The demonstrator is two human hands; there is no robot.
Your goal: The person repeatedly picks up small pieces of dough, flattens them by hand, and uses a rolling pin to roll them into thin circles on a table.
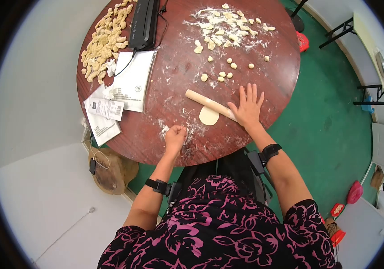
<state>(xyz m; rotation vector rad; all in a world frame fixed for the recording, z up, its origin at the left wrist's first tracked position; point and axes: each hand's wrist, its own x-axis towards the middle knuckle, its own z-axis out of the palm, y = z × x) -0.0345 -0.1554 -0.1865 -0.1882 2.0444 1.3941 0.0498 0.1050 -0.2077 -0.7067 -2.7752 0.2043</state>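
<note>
A wooden rolling pin [210, 105] lies slantwise on the round dark red table [169, 80]. My right hand [249, 107] rests on the pin's right end, palm down with the fingers spread. A thin round of dough [209, 116] lies against the near side of the pin. My left hand [175, 136] is to the left of the dough round, on the floured surface, with its fingers curled closed; whatever it may hold is hidden. Beyond the pin sit several small dough balls [222, 74], and farther back are many floured dough pieces [219, 32].
Many shaped dough pieces [106, 42] cover the table's far left. Beside them are a black appliance [144, 24] with a cord and white printed packets [133, 80]. A wood stump [111, 172] stands below the left edge. Another table [371, 54] is at the right.
</note>
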